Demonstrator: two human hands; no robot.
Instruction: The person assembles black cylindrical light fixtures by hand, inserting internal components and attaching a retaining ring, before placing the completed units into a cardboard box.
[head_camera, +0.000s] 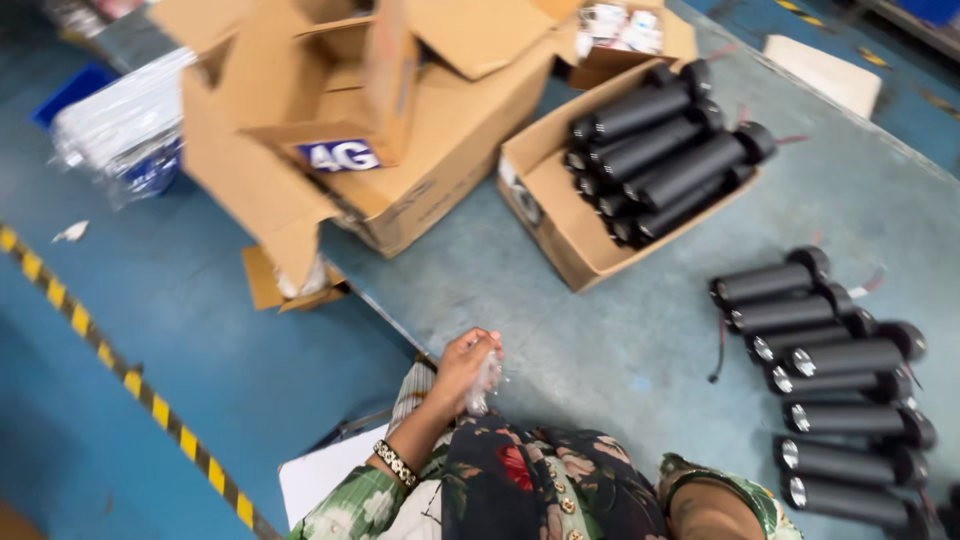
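My left hand (463, 362) hovers at the near edge of the grey table (560, 300), fingers closed on a small crumpled piece of clear plastic (482, 385). A beaded bracelet sits on that wrist. Only my right forearm (712, 512) shows at the bottom edge; the hand itself is out of frame. Several black cylinders with thin wires (835, 400) lie in a row on the table at the right. More black cylinders (655, 150) are stacked in an open cardboard box (560, 225) farther away.
Large open cardboard boxes (400, 130) stand at the table's far left corner. A small box of white parts (622, 28) and a white slab (825, 72) are at the back. Clear bags (120, 125) and striped tape (100, 350) are on the blue floor.
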